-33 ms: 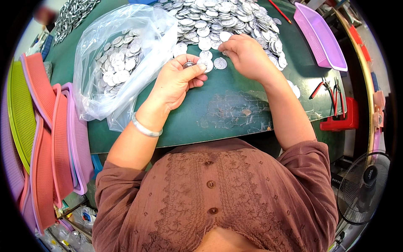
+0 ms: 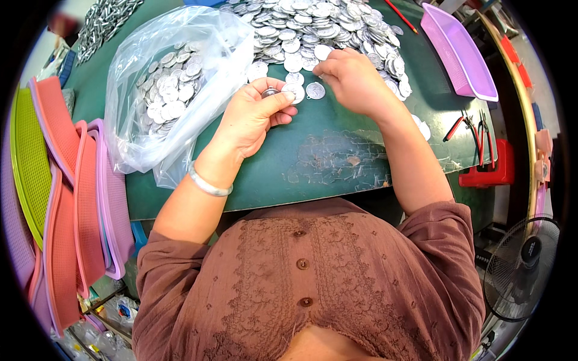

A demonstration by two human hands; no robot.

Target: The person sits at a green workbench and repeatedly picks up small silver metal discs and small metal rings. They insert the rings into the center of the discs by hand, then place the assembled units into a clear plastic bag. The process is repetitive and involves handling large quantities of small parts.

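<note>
My left hand [image 2: 256,111] is closed on silver medals, thumb pressed over them. One pale round medal [image 2: 294,93] stands out past the thumb, and a darker one [image 2: 270,92] shows between the fingers. My right hand [image 2: 349,78] reaches over the near edge of a heap of silver medals [image 2: 313,27], fingers bent together; what they grip, if anything, is hidden. Between my hands a single medal [image 2: 315,91] with a small loop lies on the green table [image 2: 253,180]. Left of my left hand, an open clear plastic bag [image 2: 211,114] holds many more medals [image 2: 171,90].
A purple basket [image 2: 460,54] stands at the far right, with red-handled pliers [image 2: 481,138] nearer me. A red pen-like stick [image 2: 401,16] lies beside the heap. Stacked colored baskets [image 2: 72,198] crowd the left side. A black fan [image 2: 524,265] stands at lower right.
</note>
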